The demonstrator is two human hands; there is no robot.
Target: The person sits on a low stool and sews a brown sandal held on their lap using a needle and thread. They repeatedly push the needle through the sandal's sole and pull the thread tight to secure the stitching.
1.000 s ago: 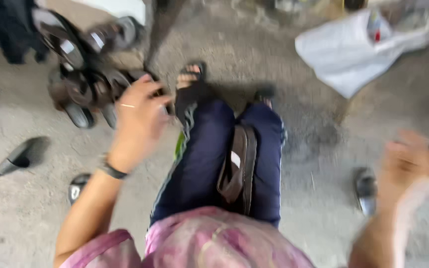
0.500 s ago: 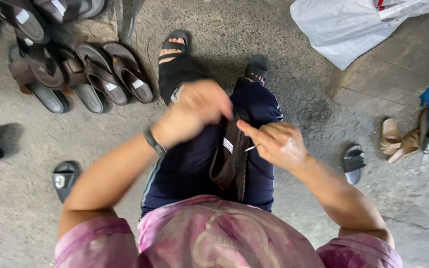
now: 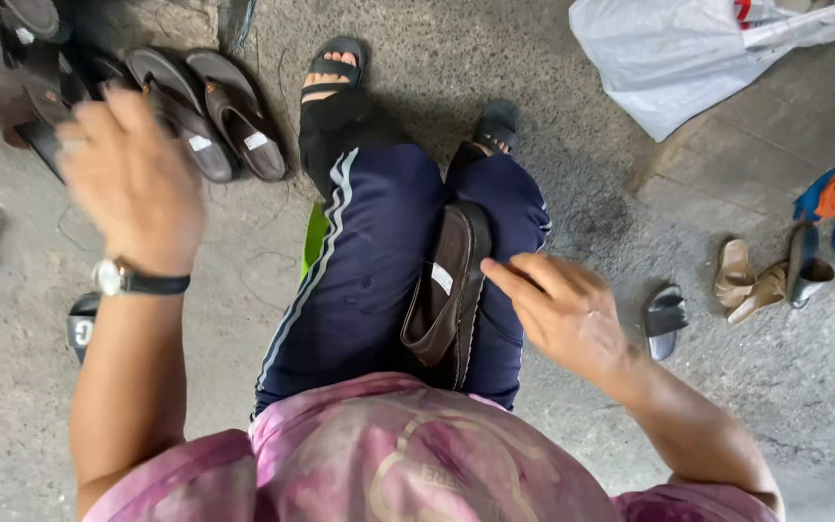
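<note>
A: Our right hand, fingers loosely spread and empty, touches the dark brown leather sandal wedged between our thighs.

B: Light, bendy; we'd pinch its strap. Left hand is raised, open, empty.

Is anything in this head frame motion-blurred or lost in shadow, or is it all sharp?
Head view: the raised left hand is motion-blurred, fingers smeared; the right hand and the brown sandal on the lap are sharp; daylight is soft and even, without glare; the pile of dark sandals at top left sits in dimmer shade.
</note>
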